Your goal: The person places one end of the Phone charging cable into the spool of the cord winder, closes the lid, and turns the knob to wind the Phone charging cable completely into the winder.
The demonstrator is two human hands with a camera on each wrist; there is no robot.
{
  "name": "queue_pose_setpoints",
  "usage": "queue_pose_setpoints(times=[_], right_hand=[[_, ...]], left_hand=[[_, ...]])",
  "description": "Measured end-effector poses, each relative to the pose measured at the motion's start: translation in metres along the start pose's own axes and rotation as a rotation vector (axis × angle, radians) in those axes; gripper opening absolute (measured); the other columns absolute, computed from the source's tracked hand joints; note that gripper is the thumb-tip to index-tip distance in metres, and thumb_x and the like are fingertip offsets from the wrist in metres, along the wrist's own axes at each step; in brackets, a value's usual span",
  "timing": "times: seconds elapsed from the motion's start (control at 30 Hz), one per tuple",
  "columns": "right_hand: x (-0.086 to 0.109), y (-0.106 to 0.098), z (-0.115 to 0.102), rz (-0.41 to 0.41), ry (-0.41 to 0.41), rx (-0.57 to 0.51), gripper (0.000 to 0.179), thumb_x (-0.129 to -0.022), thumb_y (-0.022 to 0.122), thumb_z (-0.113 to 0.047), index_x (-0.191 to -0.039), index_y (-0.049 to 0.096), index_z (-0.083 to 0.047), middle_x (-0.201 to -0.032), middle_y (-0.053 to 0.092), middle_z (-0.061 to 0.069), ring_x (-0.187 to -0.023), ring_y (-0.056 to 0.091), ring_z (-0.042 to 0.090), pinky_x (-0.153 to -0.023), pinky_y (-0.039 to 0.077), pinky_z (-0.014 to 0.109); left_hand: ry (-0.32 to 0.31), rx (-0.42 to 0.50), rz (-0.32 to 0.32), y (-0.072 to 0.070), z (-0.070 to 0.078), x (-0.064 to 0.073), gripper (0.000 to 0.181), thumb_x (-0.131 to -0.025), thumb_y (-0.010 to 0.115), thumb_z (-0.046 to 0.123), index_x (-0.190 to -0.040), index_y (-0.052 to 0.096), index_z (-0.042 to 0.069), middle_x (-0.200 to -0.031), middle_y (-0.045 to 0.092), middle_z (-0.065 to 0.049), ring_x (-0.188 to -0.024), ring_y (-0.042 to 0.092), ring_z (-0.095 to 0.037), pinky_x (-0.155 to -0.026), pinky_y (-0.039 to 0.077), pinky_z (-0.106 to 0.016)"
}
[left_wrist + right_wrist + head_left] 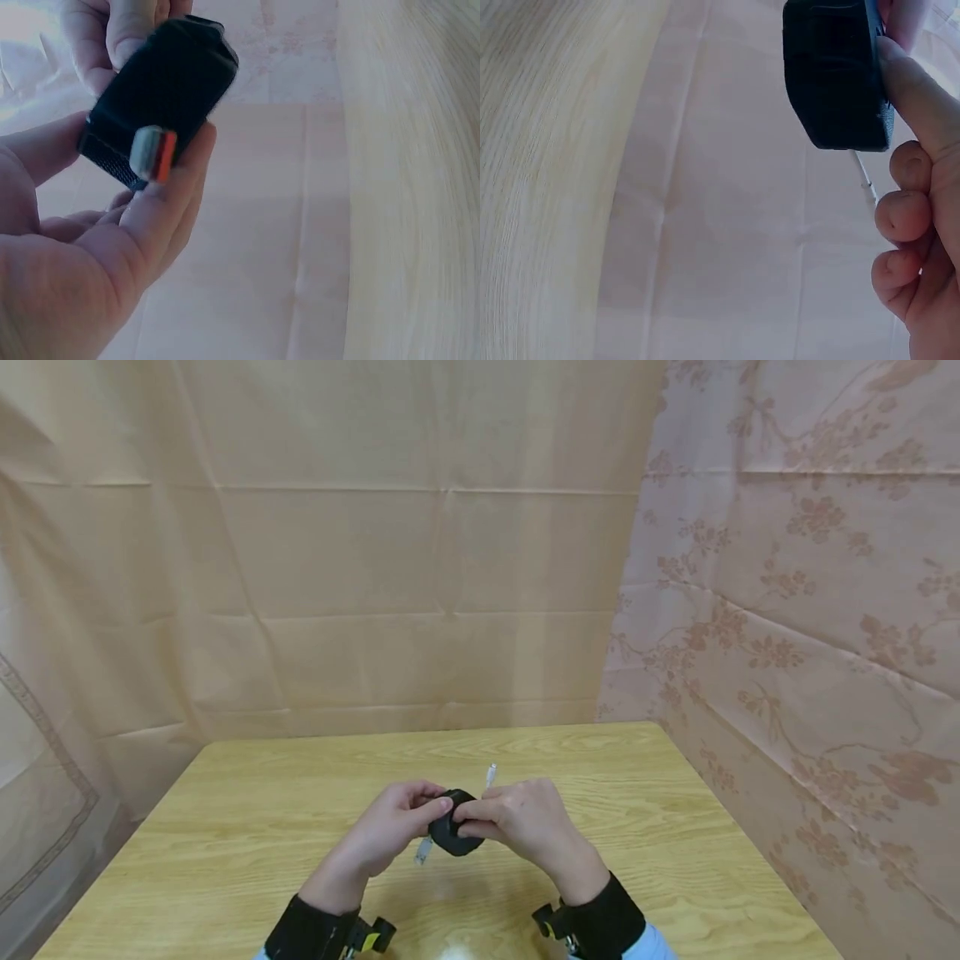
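Over the wooden table, both hands hold a thick, round black case (455,841) at chest height. The left hand (386,828) grips its left side, thumb in front and fingers beneath. The right hand (522,818) pinches it from the other side with thumb and index finger, its other fingers curled in. A white USB plug (423,850), orange inside, sticks out at the lower left; the left wrist view shows this plug (153,154) near the left fingers. A second white cable end (491,774) points up behind the right hand. The cable between them is mostly hidden.
The wooden table (247,827) lies below the hands. A beige cloth (337,568) hangs behind it, and a pink flowered cloth (810,610) along the right side. Both wrists wear black straps (611,914) with small cameras.
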State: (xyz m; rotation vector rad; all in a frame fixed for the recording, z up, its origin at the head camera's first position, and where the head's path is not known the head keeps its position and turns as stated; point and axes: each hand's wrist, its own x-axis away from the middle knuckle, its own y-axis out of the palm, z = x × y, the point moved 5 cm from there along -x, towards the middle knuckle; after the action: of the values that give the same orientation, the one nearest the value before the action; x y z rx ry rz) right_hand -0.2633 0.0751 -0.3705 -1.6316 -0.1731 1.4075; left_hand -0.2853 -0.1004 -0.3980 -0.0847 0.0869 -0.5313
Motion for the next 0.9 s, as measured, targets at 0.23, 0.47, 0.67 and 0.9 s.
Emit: queue_pose_setpoints(times=[0.23, 0.47, 0.67, 0.9], right_hand=[[-0.002, -0.018, 0.002, 0.068, 0.015, -0.141, 0.026, -0.082, 0.086, -0.018, -0.107, 0.082, -0.022, -0.073, 0.066, -0.008, -0.055, 0.051, -0.002, -0.052, 0.040, 0.010], [0.001, -0.046, 0.011, 0.236, 0.143, -0.177, 0.016, -0.087, 0.081, -0.011, -0.102, 0.081, -0.014, -0.077, 0.069, -0.008, -0.055, 0.045, -0.002, -0.050, 0.038, 0.012], [0.001, -0.064, 0.012, 0.306, 0.215, -0.172, 0.015, -0.085, 0.082, -0.009, -0.100, 0.081, -0.014, -0.076, 0.069, -0.010, -0.054, 0.042, -0.003, -0.048, 0.037, 0.014], [-0.006, -0.060, 0.006, 0.272, 0.298, -0.187, 0.007, -0.086, 0.082, -0.013, -0.093, 0.080, -0.014, -0.069, 0.063, -0.013, -0.054, 0.043, -0.002, -0.049, 0.039, 0.016]], left_hand=[[0.059, -0.059, 0.137, -0.006, 0.010, 0.002, 0.043, -0.105, 0.060, 0.021, -0.130, 0.054, -0.013, -0.114, 0.065, -0.019, -0.105, 0.067, -0.028, -0.089, 0.056, -0.035], [0.054, -0.024, 0.373, -0.021, 0.016, 0.007, 0.033, -0.104, 0.061, 0.014, -0.126, 0.058, -0.010, -0.106, 0.066, -0.018, -0.095, 0.066, -0.025, -0.084, 0.055, -0.031], [0.049, 0.072, 0.376, -0.023, 0.017, 0.007, 0.032, -0.101, 0.065, 0.010, -0.122, 0.056, -0.011, -0.105, 0.062, -0.022, -0.095, 0.068, -0.027, -0.085, 0.058, -0.037], [0.061, 0.108, 0.387, -0.021, 0.018, 0.007, 0.023, -0.097, 0.066, 0.001, -0.112, 0.055, -0.011, -0.099, 0.063, -0.023, -0.093, 0.071, -0.030, -0.083, 0.059, -0.039]])
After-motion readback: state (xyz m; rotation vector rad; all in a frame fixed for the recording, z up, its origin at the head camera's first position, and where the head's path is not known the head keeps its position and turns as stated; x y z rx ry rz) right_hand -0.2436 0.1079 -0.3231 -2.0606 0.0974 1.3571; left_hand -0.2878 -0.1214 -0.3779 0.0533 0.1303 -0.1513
